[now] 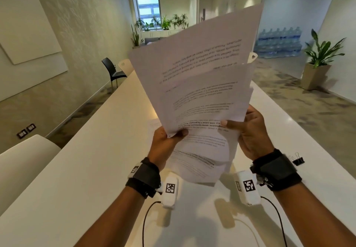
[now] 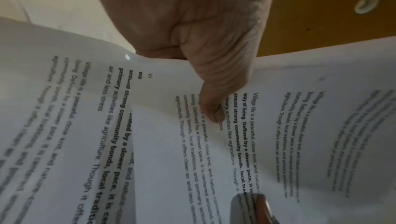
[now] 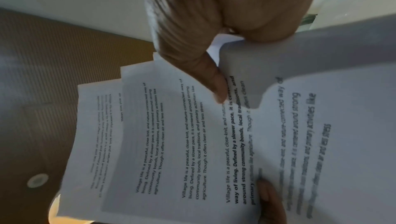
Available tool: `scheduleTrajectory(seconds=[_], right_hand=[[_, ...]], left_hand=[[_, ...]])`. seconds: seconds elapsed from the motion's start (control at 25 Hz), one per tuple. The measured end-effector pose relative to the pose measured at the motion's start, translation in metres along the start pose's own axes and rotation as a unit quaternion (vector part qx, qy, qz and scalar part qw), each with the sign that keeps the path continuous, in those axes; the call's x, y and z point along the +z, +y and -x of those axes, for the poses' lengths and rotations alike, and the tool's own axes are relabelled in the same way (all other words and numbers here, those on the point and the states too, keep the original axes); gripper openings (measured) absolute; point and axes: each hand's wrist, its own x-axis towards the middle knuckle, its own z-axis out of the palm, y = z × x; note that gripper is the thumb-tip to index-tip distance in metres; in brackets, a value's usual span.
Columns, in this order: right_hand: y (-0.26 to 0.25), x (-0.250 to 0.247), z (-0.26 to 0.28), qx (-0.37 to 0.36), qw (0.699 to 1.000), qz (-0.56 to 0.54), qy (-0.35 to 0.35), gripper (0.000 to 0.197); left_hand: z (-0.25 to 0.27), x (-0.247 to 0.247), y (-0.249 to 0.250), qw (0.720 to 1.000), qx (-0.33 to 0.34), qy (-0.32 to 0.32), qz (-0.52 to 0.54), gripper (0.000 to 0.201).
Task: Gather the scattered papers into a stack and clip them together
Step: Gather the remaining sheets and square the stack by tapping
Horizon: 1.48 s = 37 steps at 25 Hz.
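Observation:
Several printed white papers (image 1: 194,85) are held up in the air above the white table (image 1: 96,169), fanned out and uneven. My left hand (image 1: 169,139) pinches their lower left corner, thumb on the front. My right hand (image 1: 248,131) grips the lower right edge, thumb across the text. In the left wrist view the left thumb (image 2: 214,102) presses on the sheets (image 2: 278,126). The right wrist view shows the right thumb (image 3: 214,78) on the fanned sheets (image 3: 171,143). A black binder clip (image 1: 298,160) lies on the table, right of my right wrist.
White chairs (image 1: 25,162) stand along the table's left side, a black chair (image 1: 112,70) further back. A potted plant (image 1: 317,63) and stacked water bottles (image 1: 279,42) are at the right. Cables run from both wrist cameras.

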Motion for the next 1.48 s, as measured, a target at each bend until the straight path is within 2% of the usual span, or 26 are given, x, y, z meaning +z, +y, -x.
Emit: scheduleTrajectory(seconds=[0.12, 0.32, 0.52, 0.72, 0.84, 1.04, 1.32, 1.48], right_hand=[[0.014, -0.004, 0.007, 0.028, 0.998, 0.053, 0.001, 0.06], [0.033, -0.012, 0.019, 0.064, 0.995, 0.075, 0.017, 0.054], [0.038, -0.015, 0.023, 0.073, 0.994, 0.078, 0.03, 0.062], [0.036, -0.013, 0.025, 0.061, 0.993, 0.093, 0.035, 0.056], [0.026, -0.009, 0.019, 0.02, 0.994, 0.096, 0.049, 0.053], [0.016, -0.004, 0.009, -0.042, 0.994, 0.088, 0.05, 0.055], [0.059, -0.009, 0.024, 0.031, 0.994, 0.089, 0.054, 0.06], [0.068, -0.009, 0.021, 0.055, 0.991, 0.096, 0.074, 0.059]], left_hand=[[0.007, 0.001, -0.013, 0.999, -0.02, 0.019, 0.047, 0.03], [0.012, 0.006, -0.022, 0.993, -0.061, 0.011, 0.1, 0.042], [0.008, 0.006, -0.022, 0.989, -0.051, 0.038, 0.137, 0.046], [0.008, 0.01, -0.015, 0.992, -0.013, 0.052, 0.118, 0.043], [0.005, 0.018, 0.002, 0.989, 0.019, 0.066, 0.127, 0.036], [-0.002, 0.026, 0.017, 0.988, 0.078, 0.092, 0.1, 0.037], [0.007, 0.021, -0.018, 0.992, 0.029, 0.109, 0.052, 0.045], [0.003, 0.017, -0.02, 0.994, 0.031, 0.096, 0.042, 0.048]])
